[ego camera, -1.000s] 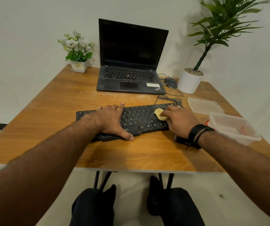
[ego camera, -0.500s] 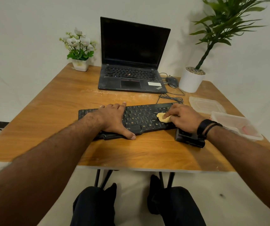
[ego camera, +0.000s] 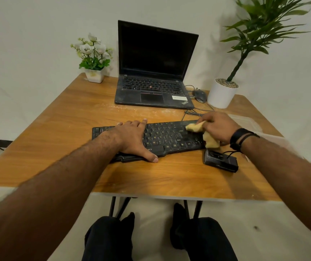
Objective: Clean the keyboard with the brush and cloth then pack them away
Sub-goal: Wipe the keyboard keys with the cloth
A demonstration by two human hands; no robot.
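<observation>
A black keyboard [ego camera: 167, 137] lies across the middle of the wooden table [ego camera: 72, 117]. My left hand [ego camera: 132, 137] rests flat on its left half, thumb over the front edge, holding it down. My right hand [ego camera: 217, 127] grips a yellow cloth [ego camera: 206, 133] and presses it on the keyboard's far right end. A fold of the cloth hangs down past the keyboard's right edge. A black brush [ego camera: 219, 160] with a cord loop lies on the table just in front of my right wrist.
An open black laptop [ego camera: 154, 72] stands at the back, with a mouse [ego camera: 199, 95] and cables to its right. A white flower pot [ego camera: 94, 75] sits back left, a potted plant [ego camera: 222, 93] back right. A clear lid [ego camera: 245, 120] shows behind my right hand.
My right hand has slid the cloth from the keyboard's right-middle keys to its far right end. More of the brush shows now. The left hand has stayed put.
</observation>
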